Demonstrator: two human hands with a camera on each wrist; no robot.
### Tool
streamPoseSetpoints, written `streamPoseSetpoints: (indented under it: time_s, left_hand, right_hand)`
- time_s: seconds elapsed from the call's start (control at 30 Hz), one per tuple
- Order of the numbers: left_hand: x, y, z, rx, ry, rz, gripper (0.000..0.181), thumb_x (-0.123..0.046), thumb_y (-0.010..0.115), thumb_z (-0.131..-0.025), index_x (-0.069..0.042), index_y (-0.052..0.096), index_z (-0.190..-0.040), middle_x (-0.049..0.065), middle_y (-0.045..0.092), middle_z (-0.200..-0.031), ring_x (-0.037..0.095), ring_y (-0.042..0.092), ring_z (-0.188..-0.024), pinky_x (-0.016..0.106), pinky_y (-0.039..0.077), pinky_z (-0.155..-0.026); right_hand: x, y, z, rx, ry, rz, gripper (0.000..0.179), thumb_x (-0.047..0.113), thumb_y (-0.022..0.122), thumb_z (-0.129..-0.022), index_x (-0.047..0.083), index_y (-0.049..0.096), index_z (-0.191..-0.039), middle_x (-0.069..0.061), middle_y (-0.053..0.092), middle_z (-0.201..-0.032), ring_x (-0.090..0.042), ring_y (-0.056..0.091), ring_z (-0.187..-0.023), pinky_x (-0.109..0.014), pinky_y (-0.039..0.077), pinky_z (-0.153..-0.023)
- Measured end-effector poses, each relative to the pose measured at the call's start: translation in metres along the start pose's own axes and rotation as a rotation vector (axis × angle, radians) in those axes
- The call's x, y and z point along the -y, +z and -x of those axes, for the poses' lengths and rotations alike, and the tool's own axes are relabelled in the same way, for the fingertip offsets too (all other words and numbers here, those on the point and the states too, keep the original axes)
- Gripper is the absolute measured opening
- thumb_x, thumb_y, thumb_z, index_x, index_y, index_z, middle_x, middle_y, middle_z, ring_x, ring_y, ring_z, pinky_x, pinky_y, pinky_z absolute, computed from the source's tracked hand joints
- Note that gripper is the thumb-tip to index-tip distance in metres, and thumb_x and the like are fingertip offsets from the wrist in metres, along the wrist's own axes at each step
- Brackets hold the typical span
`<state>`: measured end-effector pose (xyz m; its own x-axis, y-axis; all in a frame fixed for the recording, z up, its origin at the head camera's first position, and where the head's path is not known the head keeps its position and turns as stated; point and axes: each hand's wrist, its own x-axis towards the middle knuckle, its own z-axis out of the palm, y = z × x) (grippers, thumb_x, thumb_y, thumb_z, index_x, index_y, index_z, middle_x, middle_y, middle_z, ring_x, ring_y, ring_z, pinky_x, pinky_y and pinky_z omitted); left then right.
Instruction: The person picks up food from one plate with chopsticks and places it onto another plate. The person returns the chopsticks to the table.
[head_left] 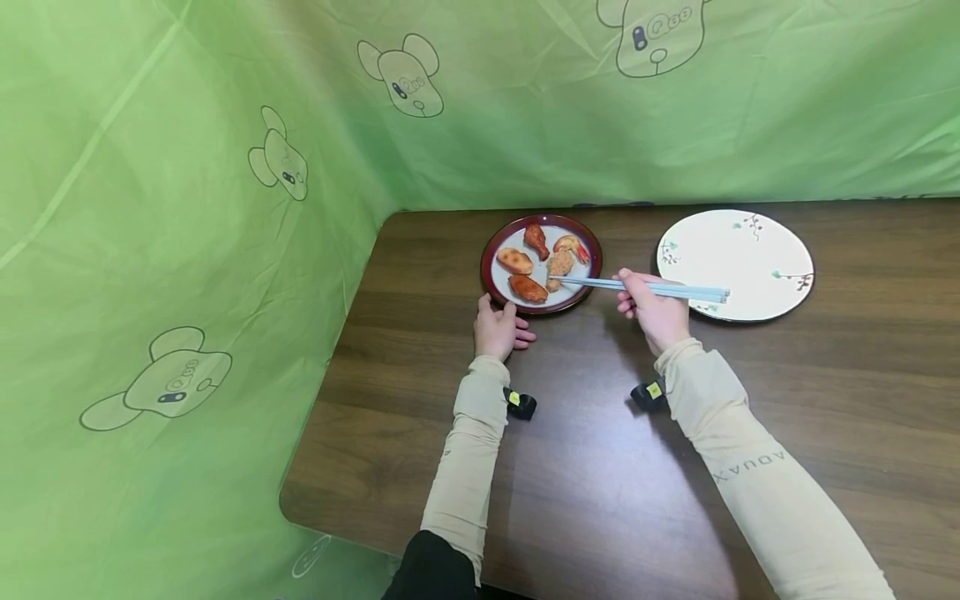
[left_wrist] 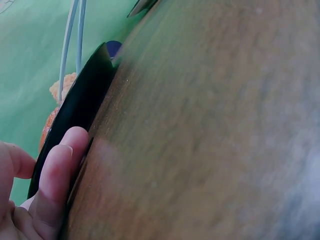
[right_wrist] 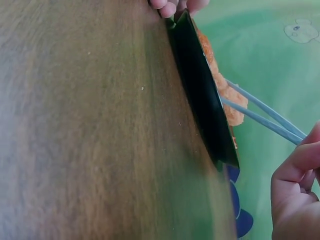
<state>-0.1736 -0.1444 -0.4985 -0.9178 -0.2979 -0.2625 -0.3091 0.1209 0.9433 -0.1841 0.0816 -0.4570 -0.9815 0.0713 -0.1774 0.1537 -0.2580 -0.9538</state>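
A brown-rimmed round plate [head_left: 486, 260] bears several food pieces: a drumstick [head_left: 536, 240], a shrimp [head_left: 573, 247], a golden oval piece [head_left: 514, 260], a glazed chicken wing [head_left: 528, 289] and a crumbly breaded piece [head_left: 560, 260]. My left hand [head_left: 497, 332] grips the plate's near-left edge, thumb over the rim and fingers against its dark underside [left_wrist: 82, 107]. From the right, my right hand [head_left: 660, 317] holds light-blue chopsticks [head_left: 600, 283]. Their tips reach over the plate to the breaded piece, lying on either side of it [right_wrist: 235, 102] in the right wrist view.
A white oval plate [head_left: 731, 262] with a branch pattern and dark edge stands right of the brown-rimmed one, behind my right hand. Both rest on a wooden table [head_left: 405, 400]. Green printed cloth [head_left: 510, 142] hangs along the table's back and left sides.
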Motion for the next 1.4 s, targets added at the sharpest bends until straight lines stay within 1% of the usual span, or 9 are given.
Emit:
streamPoseSetpoints:
  time_s: [0.13,0.3,0.43,0.57,0.8,1.1,1.4]
  left_hand:
    - [0.000,0.000,0.000,0.001,-0.003,-0.001,0.064,-0.019,0.045,-0.095,-0.002,0.016,-0.150,0.021,0.072,-0.080,0.023,0.070,-0.053,0.034,0.059,-0.046]
    - [0.000,0.000,0.000,-0.001,-0.010,-0.002,0.065,-0.019,0.045,-0.095,-0.003,0.016,-0.151,0.021,0.072,-0.079,0.023,0.070,-0.054,0.034,0.059,-0.046]
    - [0.000,0.000,0.000,0.001,-0.008,-0.004,0.064,-0.019,0.045,-0.095,-0.002,0.016,-0.150,0.020,0.072,-0.079,0.024,0.070,-0.054,0.034,0.059,-0.046]
    - [0.000,0.000,0.001,0.003,-0.006,-0.008,0.064,-0.019,0.045,-0.095,-0.002,0.017,-0.150,0.020,0.072,-0.079,0.023,0.071,-0.054,0.033,0.059,-0.046]
    - [0.000,0.000,0.001,0.001,0.004,-0.017,0.064,-0.018,0.045,-0.095,0.000,0.016,-0.150,0.020,0.072,-0.080,0.024,0.071,-0.054,0.033,0.059,-0.046]
    - [-0.001,0.000,0.002,0.002,-0.002,-0.014,0.064,-0.019,0.045,-0.095,-0.001,0.016,-0.150,0.021,0.072,-0.081,0.024,0.071,-0.055,0.033,0.059,-0.046]
    - [-0.002,0.000,0.003,-0.002,0.003,-0.013,0.064,-0.018,0.045,-0.095,-0.001,0.016,-0.150,0.021,0.072,-0.080,0.023,0.070,-0.054,0.033,0.059,-0.045]
  right_hand:
    - [-0.002,-0.002,-0.001,0.001,-0.002,-0.012,0.010,0.016,0.065,-0.091,0.012,0.074,-0.088,0.005,0.065,-0.059,-0.003,0.059,-0.048,-0.013,0.048,-0.044]
    - [-0.003,-0.003,0.000,0.008,-0.015,-0.030,0.009,0.018,0.067,-0.090,0.014,0.074,-0.087,0.005,0.065,-0.059,-0.002,0.059,-0.048,-0.012,0.048,-0.044]
    - [-0.005,-0.005,0.000,-0.008,-0.001,-0.051,0.011,0.020,0.068,-0.090,0.011,0.074,-0.089,0.004,0.064,-0.060,-0.002,0.058,-0.048,-0.012,0.047,-0.044]
    - [-0.006,-0.007,-0.001,-0.003,0.012,-0.102,0.014,0.020,0.067,-0.090,0.007,0.074,-0.091,0.004,0.062,-0.061,-0.002,0.057,-0.049,-0.011,0.046,-0.043]
    - [-0.004,-0.009,0.000,0.035,0.012,-0.162,0.014,0.018,0.064,-0.092,0.010,0.074,-0.087,0.003,0.062,-0.060,-0.002,0.056,-0.050,-0.011,0.046,-0.043]
    - [-0.001,-0.012,-0.001,0.038,0.047,-0.261,0.015,0.014,0.062,-0.093,0.006,0.074,-0.088,0.003,0.062,-0.060,-0.003,0.056,-0.049,-0.011,0.046,-0.042]
    - [0.002,-0.015,0.000,0.039,0.084,-0.327,0.015,0.015,0.062,-0.093,0.006,0.072,-0.088,0.003,0.061,-0.061,-0.004,0.054,-0.050,-0.011,0.045,-0.043]
